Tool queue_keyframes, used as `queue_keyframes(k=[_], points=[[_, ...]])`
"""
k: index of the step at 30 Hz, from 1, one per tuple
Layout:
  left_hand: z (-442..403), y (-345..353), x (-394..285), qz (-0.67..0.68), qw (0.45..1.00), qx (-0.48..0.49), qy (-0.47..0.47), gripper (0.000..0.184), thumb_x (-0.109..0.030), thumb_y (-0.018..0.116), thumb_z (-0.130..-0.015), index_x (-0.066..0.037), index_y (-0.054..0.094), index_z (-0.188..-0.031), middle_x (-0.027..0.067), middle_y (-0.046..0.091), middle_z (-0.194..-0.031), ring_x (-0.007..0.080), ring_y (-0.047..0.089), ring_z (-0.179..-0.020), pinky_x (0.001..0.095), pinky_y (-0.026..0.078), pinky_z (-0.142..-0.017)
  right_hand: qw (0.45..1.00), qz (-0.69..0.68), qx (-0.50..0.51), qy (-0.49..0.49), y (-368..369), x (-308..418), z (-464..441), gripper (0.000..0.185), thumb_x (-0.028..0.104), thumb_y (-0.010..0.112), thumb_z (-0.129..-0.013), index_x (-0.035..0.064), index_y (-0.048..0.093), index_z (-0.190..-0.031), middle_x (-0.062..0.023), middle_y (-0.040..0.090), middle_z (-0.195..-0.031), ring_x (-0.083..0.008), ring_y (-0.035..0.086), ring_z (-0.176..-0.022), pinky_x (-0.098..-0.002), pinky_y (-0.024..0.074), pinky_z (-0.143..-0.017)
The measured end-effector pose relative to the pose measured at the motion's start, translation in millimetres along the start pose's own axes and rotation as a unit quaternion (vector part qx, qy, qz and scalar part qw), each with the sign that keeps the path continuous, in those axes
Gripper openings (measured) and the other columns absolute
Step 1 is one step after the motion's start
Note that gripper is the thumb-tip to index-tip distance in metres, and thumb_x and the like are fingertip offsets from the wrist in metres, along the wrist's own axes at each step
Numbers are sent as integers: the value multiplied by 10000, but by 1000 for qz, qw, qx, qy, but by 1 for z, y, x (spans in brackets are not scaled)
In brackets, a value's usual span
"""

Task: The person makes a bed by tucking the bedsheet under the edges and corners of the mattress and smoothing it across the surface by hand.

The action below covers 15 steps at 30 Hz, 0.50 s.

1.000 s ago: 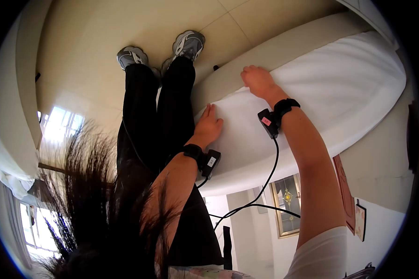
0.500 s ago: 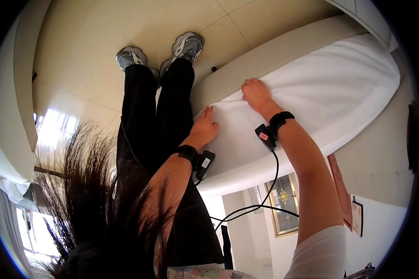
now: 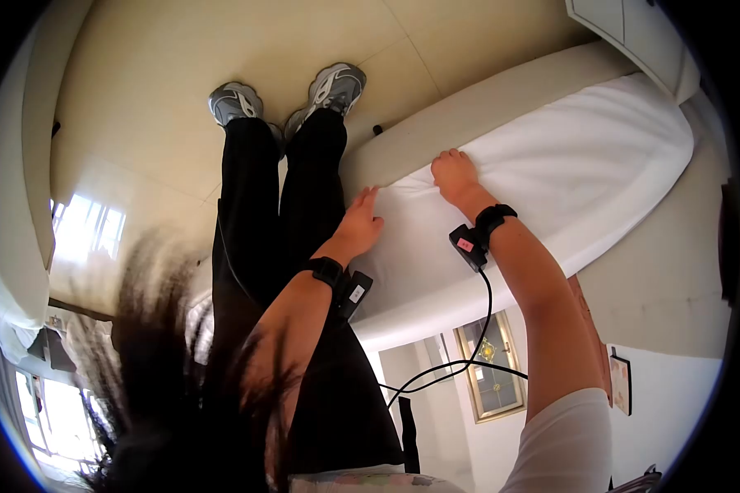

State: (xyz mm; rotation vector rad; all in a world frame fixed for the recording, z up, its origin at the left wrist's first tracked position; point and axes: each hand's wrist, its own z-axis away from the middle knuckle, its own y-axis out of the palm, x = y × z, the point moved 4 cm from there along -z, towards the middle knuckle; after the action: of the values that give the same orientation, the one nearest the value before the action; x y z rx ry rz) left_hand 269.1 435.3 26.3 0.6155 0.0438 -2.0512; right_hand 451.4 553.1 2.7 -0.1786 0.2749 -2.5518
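Observation:
A white bed sheet (image 3: 551, 172) covers the mattress to the right of my legs. My right hand (image 3: 456, 177) is closed on the sheet near its long edge, and small folds gather beside the fingers. My left hand (image 3: 360, 226) rests on the same edge, nearer my legs. Its fingers are stretched out and the thumb stands apart; the fingertips touch the sheet edge. Each wrist wears a black strap with a small black box; the box on the right wrist (image 3: 469, 245) has a red label, the left box (image 3: 353, 294) a white one.
A beige bed base (image 3: 501, 103) runs along the sheet, beside the tiled floor (image 3: 164, 66). A white cabinet (image 3: 633, 37) stands at the bed's far end. Black cables (image 3: 487, 320) hang between my arms. Dark hair (image 3: 173, 386) blocks the lower left.
The view has shifted slightly. My right hand looks more tightly closed, and the folds beside it are more gathered. My left hand stays at nearly the same spot on the sheet edge.

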Motion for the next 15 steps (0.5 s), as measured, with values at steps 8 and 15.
queue_keyframes(k=[8, 15], points=[[-16, 1, -6, -2, 996, -83, 12, 440, -176, 487, -853, -56, 461, -1275, 156, 445, -1317, 323, 439, -1184, 384, 361, -999, 972, -212, -61, -78, -26, -2, 12, 402, 234, 741, -680, 84, 569, -1012, -100, 519, -1070, -278, 476, -1066, -374, 406, -903], [-72, -5, -25, 70, 988, -136, 10, 266, -119, 637, -773, -86, 627, -1037, 120, 586, -1035, 309, 540, -1004, 377, 449, -860, 979, -171, -94, -60, -32, 21, 17, 422, 198, 770, -644, 112, 566, -1003, -59, 513, -1054, -262, 485, -1041, -368, 420, -864]])
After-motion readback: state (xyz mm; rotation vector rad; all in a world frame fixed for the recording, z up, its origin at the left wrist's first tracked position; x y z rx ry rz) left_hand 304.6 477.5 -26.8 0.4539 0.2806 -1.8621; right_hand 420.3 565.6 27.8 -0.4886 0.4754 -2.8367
